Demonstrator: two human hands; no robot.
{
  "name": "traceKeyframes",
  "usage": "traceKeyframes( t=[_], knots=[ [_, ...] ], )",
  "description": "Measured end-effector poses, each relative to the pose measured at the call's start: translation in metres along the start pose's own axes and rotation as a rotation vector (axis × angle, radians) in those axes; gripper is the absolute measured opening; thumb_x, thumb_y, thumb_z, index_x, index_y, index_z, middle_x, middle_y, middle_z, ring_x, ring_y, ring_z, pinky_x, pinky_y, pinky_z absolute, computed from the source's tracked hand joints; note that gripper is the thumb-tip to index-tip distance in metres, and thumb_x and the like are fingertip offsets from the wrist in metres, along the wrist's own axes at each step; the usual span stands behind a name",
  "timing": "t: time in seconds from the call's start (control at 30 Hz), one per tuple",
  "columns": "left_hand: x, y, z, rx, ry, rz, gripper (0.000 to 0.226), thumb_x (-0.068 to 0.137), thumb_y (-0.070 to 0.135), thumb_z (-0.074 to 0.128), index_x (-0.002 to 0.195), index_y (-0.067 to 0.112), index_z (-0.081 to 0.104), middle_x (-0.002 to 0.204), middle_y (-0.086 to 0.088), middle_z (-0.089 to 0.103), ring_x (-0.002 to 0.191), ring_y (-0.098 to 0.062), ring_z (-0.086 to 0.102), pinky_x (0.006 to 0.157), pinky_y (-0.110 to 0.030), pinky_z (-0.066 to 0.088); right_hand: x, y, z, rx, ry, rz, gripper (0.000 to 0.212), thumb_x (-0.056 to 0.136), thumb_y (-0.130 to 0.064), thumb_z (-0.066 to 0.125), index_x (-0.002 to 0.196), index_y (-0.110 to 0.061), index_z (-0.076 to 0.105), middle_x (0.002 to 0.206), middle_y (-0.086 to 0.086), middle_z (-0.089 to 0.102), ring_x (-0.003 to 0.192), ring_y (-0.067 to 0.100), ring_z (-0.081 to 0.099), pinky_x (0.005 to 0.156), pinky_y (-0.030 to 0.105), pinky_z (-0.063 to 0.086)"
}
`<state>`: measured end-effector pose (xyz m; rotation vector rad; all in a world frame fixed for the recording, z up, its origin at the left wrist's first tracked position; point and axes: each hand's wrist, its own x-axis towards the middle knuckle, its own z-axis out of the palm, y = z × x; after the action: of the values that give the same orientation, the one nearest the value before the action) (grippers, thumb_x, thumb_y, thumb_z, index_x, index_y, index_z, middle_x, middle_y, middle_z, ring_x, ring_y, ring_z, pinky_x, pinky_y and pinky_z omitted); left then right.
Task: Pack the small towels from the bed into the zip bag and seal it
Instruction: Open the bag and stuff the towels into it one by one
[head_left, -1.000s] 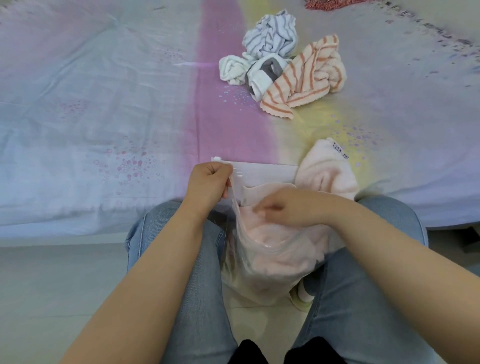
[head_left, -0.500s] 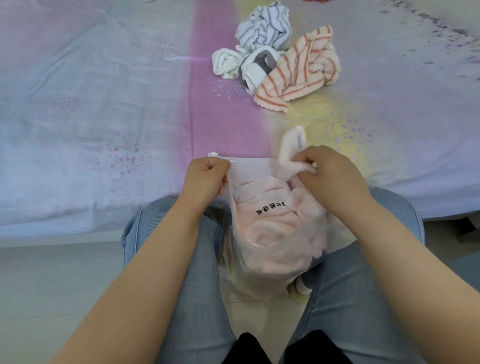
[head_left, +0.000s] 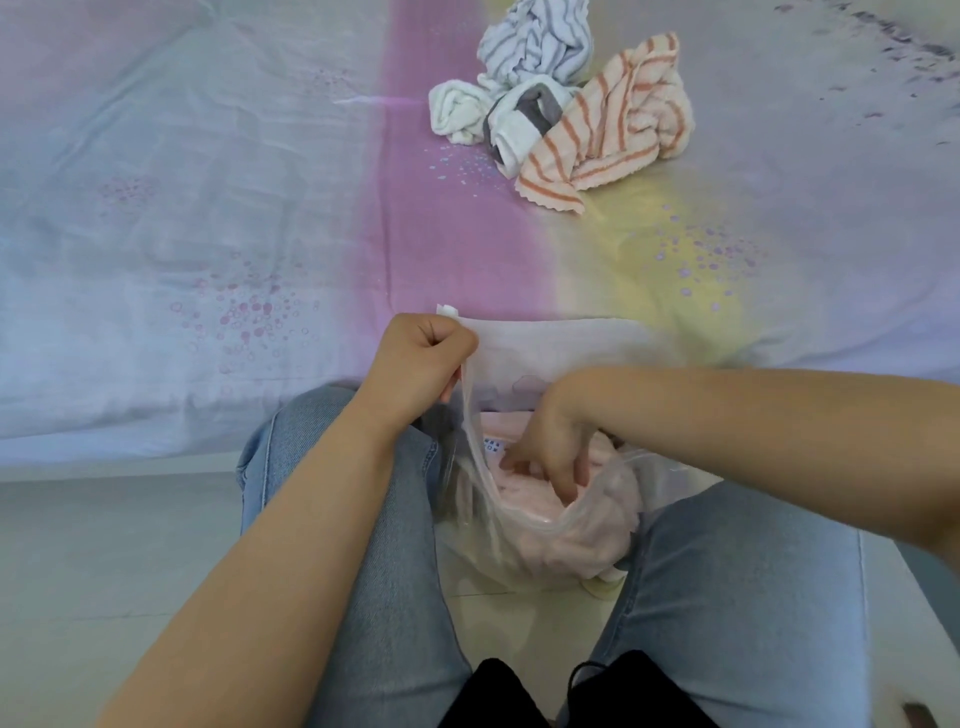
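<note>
A clear zip bag (head_left: 540, 343) hangs open between my knees at the bed's edge. My left hand (head_left: 421, 358) grips its top left corner and holds the mouth up. My right hand (head_left: 550, 452) reaches down inside the bag, fingers pressing on a pink towel (head_left: 566, 545) that fills the bottom. Farther back on the bed lies a pile of small towels: a grey-striped white one (head_left: 535, 41), a white one with a grey band (head_left: 498, 111), and an orange-striped one (head_left: 613, 124).
The bed sheet (head_left: 208, 208) has pastel blue, pink and yellow bands and ends just past my knees. Pale floor (head_left: 104, 545) lies below the bed edge. My legs in blue jeans (head_left: 737, 597) flank the bag.
My right hand went from holding the pink towel's end at the bag's mouth to pushing down inside the bag. The towel is now wholly inside. My left hand kept its hold.
</note>
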<state>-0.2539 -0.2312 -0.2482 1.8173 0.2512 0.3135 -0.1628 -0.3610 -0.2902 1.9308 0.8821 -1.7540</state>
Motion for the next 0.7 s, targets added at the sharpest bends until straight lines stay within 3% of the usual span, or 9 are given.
traceKeyframes(
  t=[0.07,0.17,0.27,0.37,0.43,0.5,0.6,0.67,0.7],
  knots=[
    [-0.001,0.0,-0.001,0.023,-0.034,0.005,0.04,0.085,-0.001,0.052,0.051,-0.012,0.035,0.044,-0.015,0.039,0.041,-0.018,0.034,0.045,-0.019,0.032,0.021,0.001,0.002,-0.265,0.066,0.093,0.089,0.084,-0.028,0.063,0.152,-0.033,0.006,0.16,-0.005,0.008,0.143,0.024,0.025,0.106,0.031,0.034],
    [-0.001,-0.002,-0.001,0.063,-0.078,-0.001,0.041,0.085,-0.002,0.053,0.047,-0.007,0.038,0.038,-0.01,0.039,0.038,-0.014,0.034,0.045,-0.02,0.033,0.057,0.011,0.003,-0.347,0.114,0.138,0.08,0.081,-0.049,0.047,0.151,-0.025,0.018,0.159,0.005,0.02,0.142,0.03,0.027,0.114,0.046,0.027],
    [0.0,-0.004,-0.001,0.088,-0.111,0.002,0.041,0.084,-0.003,0.053,0.046,-0.006,0.04,0.036,-0.007,0.04,0.037,-0.013,0.035,0.046,-0.019,0.035,0.051,0.009,0.014,-0.319,0.23,0.071,0.063,0.088,-0.044,0.05,0.146,-0.028,0.03,0.156,0.007,0.027,0.14,0.033,0.031,0.112,0.048,0.032],
    [0.003,-0.006,-0.003,0.091,-0.074,0.003,0.041,0.085,0.0,0.054,0.046,-0.003,0.042,0.036,-0.006,0.043,0.039,-0.014,0.038,0.048,-0.02,0.036,0.018,0.004,0.02,-0.17,0.241,-0.116,0.086,0.086,-0.034,0.063,0.152,-0.033,0.008,0.161,-0.003,0.012,0.147,0.021,0.014,0.117,0.041,0.024],
    [0.006,-0.007,-0.002,0.085,-0.029,-0.002,0.041,0.085,0.002,0.055,0.047,-0.004,0.042,0.037,-0.007,0.044,0.04,-0.015,0.04,0.049,-0.02,0.037,-0.008,0.002,0.021,-0.147,0.322,-0.17,0.075,0.089,-0.031,0.06,0.152,-0.027,0.018,0.158,-0.002,0.024,0.144,0.02,0.024,0.114,0.035,0.027],
    [0.007,-0.008,-0.001,0.087,0.0,-0.002,0.042,0.085,0.004,0.054,0.044,0.002,0.044,0.036,-0.005,0.045,0.04,-0.015,0.041,0.049,-0.018,0.039,-0.034,0.003,0.025,-0.093,0.541,-0.277,0.052,0.09,-0.022,0.056,0.141,-0.023,0.044,0.143,-0.001,0.05,0.128,0.017,0.048,0.103,0.029,0.037],
    [0.009,-0.008,0.0,0.103,0.02,-0.009,0.044,0.084,0.004,0.054,0.041,0.01,0.046,0.035,-0.001,0.046,0.04,-0.013,0.041,0.05,-0.017,0.04,-0.054,0.013,0.027,0.26,1.151,-0.392,0.027,0.09,-0.018,0.053,0.114,-0.026,0.065,0.096,-0.01,0.069,0.083,0.005,0.061,0.079,0.025,0.047],
    [0.008,-0.008,0.0,0.112,0.034,-0.011,0.042,0.084,0.004,0.054,0.043,0.005,0.046,0.035,-0.003,0.046,0.039,-0.011,0.04,0.05,-0.016,0.04,-0.065,0.029,0.02,0.296,1.584,-0.321,0.024,0.09,-0.025,0.056,0.113,-0.028,0.062,0.093,-0.008,0.067,0.087,0.012,0.06,0.079,0.032,0.049],
    [0.007,-0.007,0.0,0.112,0.044,-0.013,0.04,0.084,0.004,0.053,0.045,0.0,0.045,0.037,-0.006,0.045,0.039,-0.011,0.039,0.049,-0.016,0.039,-0.069,0.039,0.016,0.242,1.672,-0.252,0.031,0.087,-0.03,0.06,0.118,-0.027,0.058,0.103,-0.004,0.064,0.098,0.017,0.057,0.084,0.035,0.048]
  ],
)
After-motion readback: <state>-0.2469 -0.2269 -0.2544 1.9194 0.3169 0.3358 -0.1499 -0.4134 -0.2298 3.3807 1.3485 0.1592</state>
